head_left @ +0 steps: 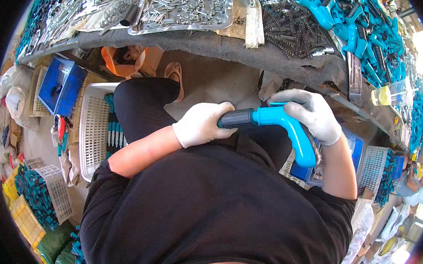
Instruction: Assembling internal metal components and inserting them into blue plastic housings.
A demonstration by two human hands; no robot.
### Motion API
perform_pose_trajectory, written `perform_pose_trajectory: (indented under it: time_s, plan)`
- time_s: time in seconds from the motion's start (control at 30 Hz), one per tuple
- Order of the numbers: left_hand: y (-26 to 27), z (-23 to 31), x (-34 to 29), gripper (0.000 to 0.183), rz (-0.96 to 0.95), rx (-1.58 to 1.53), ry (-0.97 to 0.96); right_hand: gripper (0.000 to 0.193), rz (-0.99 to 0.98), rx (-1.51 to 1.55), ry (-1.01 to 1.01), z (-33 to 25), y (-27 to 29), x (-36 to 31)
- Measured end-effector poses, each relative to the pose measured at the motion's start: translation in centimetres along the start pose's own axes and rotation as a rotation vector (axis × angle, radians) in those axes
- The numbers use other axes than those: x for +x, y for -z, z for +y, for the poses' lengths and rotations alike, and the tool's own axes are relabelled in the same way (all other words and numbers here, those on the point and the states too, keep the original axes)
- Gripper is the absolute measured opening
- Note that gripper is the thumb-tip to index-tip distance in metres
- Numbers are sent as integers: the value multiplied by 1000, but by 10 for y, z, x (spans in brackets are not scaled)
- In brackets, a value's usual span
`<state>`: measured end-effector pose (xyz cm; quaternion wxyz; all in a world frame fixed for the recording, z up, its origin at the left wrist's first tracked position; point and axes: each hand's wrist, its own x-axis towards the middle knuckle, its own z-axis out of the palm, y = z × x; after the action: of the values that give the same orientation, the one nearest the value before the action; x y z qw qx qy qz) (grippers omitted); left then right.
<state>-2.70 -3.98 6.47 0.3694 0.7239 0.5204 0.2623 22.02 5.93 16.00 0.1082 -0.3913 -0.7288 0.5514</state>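
Note:
Over my lap is a bright blue, pistol-shaped tool body [297, 137], with a curved grip and a black ribbed sleeve [235, 118] at its left end. My left hand [203, 123], in a white glove, is closed around that sleeve. At the bend of the blue body, my gloved right hand [313, 115] curls from above with its thumb against it. A small blue part [277, 104] shows beneath the right fingers; whether it is separate I cannot tell. The grip's lower end points down toward my right forearm.
On the bench ahead lie a metal tray [179, 31] of small metal parts, a heap of black springs [297, 33] and piled blue handles [358, 29]. White crates [93, 125] and a blue bin [62, 84] flank my legs. An orange bag [128, 64] sits under the bench.

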Motion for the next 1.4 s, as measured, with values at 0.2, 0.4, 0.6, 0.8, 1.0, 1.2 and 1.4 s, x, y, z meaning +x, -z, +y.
perform_pose_trajectory:
  time_s: [0.2,0.4,0.6,0.8,1.0,1.2,1.4]
  plan:
    - [11,-2,1,35,-26,-288,28,36,121,206,355,6,-15,1]
    - [12,3,-4,39,-42,-38,59,48,104,-314,62,9,-16,7]
    - [9,-7,-11,36,76,120,-34,60,-276,127,-327,-2,-4,5]
    - [20,0,-11,36,-88,-59,-43,54,295,563,271,-2,-14,23]
    - [25,-18,-7,30,10,-657,334,24,124,-43,1029,-48,-31,4]
    - [21,6,-16,34,0,3,19,29,331,-111,195,-15,10,51]
    - [5,-21,-13,32,26,88,-86,30,-24,-303,946,-58,-37,22]
